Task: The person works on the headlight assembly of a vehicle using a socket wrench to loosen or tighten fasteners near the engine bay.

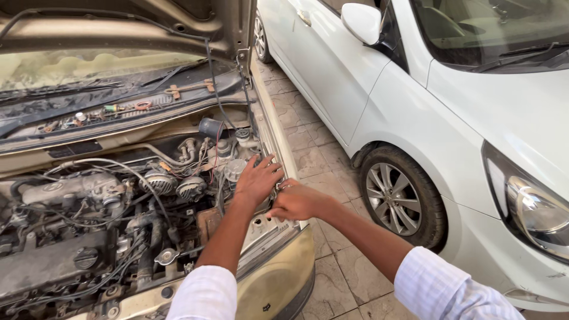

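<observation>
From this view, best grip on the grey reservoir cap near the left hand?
Probably the cap's round rim, taken from above with the fingertips: it faces upward, and hoses crowd its sides. The left hand already lies spread just right of it; the right hand is at the fender edge.

Paved car-repair yard: open-hooded car's engine bay (106, 207), white car (450, 106) alongside.

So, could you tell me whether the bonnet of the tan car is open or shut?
Open: the bonnet is raised, the engine bay exposed beneath it.
</observation>
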